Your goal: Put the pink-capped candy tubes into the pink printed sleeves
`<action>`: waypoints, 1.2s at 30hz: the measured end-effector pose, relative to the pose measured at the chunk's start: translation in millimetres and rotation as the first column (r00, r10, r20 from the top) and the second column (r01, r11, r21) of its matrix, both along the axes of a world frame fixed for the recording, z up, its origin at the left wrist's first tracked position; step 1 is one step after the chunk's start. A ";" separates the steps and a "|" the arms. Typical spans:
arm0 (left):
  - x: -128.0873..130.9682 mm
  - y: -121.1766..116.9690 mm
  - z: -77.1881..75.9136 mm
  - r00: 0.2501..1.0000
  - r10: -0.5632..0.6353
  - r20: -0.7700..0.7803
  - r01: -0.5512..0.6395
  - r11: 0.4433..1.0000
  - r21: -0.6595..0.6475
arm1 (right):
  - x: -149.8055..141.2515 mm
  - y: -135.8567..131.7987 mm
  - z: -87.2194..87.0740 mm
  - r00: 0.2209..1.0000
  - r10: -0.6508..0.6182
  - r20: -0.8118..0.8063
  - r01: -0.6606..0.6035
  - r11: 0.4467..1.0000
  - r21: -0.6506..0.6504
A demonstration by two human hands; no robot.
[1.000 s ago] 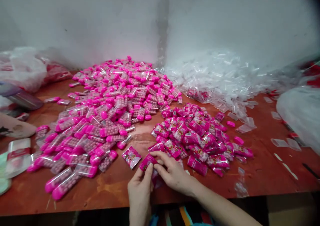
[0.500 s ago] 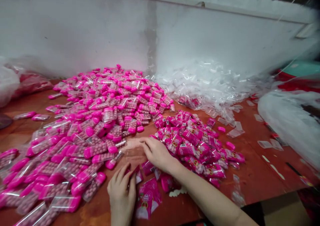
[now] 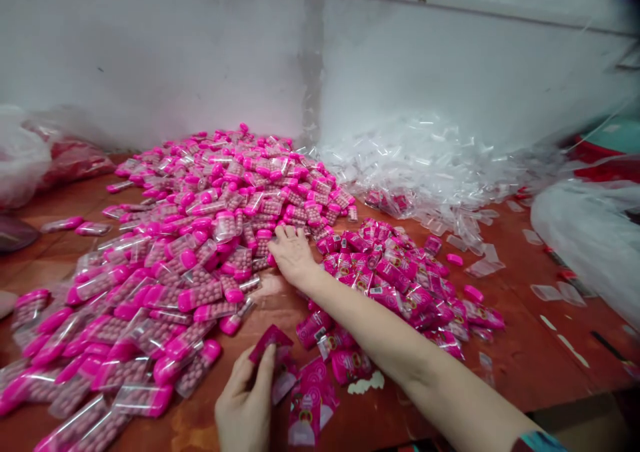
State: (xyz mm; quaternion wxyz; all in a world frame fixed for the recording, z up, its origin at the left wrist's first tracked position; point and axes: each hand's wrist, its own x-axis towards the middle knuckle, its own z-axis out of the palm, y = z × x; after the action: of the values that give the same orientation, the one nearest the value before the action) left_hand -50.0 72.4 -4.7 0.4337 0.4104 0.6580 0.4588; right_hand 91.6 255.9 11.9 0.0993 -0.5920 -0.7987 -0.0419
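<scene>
- Pink-capped containers (image 3: 203, 295), clear-walled and filled with small pale pink balls, form a broad heap on the reddish-brown surface (image 3: 525, 359); most lie on their sides, overlapping.
- Right hand (image 3: 293, 255): my arm extends so that this hand lies at the near right edge of the heap, fingertips at the containers; whether the fingers grasp one, I cannot tell.
- Left hand (image 3: 245, 395): in front of the heap, I pinch a magenta printed wrapper (image 3: 270, 342) between thumb and fingers.
- Flat wrappers (image 3: 305, 399): overlapping on the surface in front of the heap and toward its right, near the pinched one.
- Wrapped packets (image 3: 390, 275): a shiny magenta pile just right of the heap, partly hidden by my right forearm.
- Clear plastic pieces (image 3: 425, 165): massed to the right of the heap's far end, beside the pale wall (image 3: 425, 59).
- Loose pink cap (image 3: 454, 259): right of the heap, beyond the packets.
- Translucent bag (image 3: 590, 232): well to the right of the heap.
</scene>
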 end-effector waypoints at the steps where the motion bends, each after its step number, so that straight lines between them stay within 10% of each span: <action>1: 4.9 1.2 5.2 0.986 0.078 0.148 -0.061 0.992 -0.113 | 2.5 -1.5 0.5 1.000 0.028 0.002 -0.028 1.000 -0.002; 5: 25.2 7.1 21.9 0.800 0.196 0.567 -0.041 0.961 -0.274 | 10.2 -15.0 4.8 0.987 0.138 -0.087 -0.142 0.989 -0.044; 10: 31.2 2.0 34.8 0.718 0.205 0.665 0.003 0.955 -0.297 | 21.5 -68.3 10.7 0.930 0.059 -0.363 -0.114 0.985 -0.131; 13: 31.7 -9.1 36.2 0.735 0.194 0.650 -0.001 0.959 -0.285 | 32.9 -117.0 8.8 0.561 -0.119 -0.820 -0.199 0.941 -0.272; 16: 37.9 -19.1 33.2 0.761 0.167 0.627 0.033 0.955 -0.294 | 42.2 -158.5 2.1 0.154 -0.345 -0.926 -0.294 0.879 -0.376; 22: 54.4 -27.5 23.5 0.819 0.117 0.561 0.068 0.952 -0.298 | 46.5 -196.3 -14.8 -0.165 -0.484 -0.860 -0.429 0.820 -0.379; 36: 78.8 -33.4 16.9 0.796 -0.021 0.605 0.248 0.923 -0.293 | 57.9 -214.1 -21.8 -0.148 -0.460 -0.876 -0.200 0.881 -0.429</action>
State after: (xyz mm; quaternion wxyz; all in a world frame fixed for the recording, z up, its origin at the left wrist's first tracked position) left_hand 28.8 39.0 12.2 0.7160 0.2076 0.5306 0.4034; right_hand 149.5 41.7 -9.9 0.5257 -0.5014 -0.3631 0.5834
